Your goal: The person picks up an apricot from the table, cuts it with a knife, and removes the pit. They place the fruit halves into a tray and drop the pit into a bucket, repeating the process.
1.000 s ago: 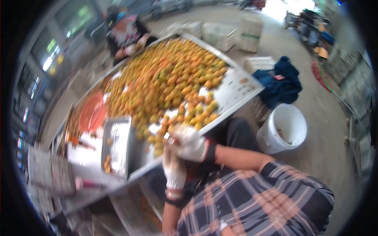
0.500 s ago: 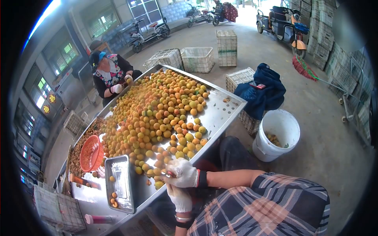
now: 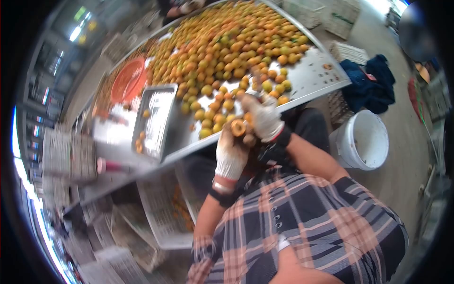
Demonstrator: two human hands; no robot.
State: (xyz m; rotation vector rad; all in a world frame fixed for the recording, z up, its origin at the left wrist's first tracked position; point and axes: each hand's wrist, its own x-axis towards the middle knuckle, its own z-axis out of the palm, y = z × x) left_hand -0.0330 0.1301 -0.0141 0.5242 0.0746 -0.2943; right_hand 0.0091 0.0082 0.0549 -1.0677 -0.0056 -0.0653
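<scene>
Many yellow-orange apricots (image 3: pixel 236 52) lie heaped on a metal table (image 3: pixel 318 71). My left hand (image 3: pixel 231 154), in a stained white knit glove, is closed round a cut apricot (image 3: pixel 238 128) whose opened face shows orange flesh and a brown centre. Close against it is my right hand (image 3: pixel 266 118), also gloved and closed. A small hand tool (image 3: pixel 254 94) with a dark, shiny part shows at its fingers; blur hides its kind. Both hands are over the table's near edge. To their left, a shallow metal tray (image 3: pixel 166 106) holds a few apricot pieces.
An orange-red plastic basket (image 3: pixel 128 80) stands beyond the tray. A white bucket (image 3: pixel 371 139) is on the floor at right, near a dark blue jacket (image 3: pixel 376 85) on a crate. A white crate (image 3: pixel 163 208) sits below the table. Another person's gloved hands (image 3: pixel 191 5) show at the far side.
The view has tipped downward and turned. My hands have come up apart from the fruit at the table edge, and a cut apricot now shows in my left hand.
</scene>
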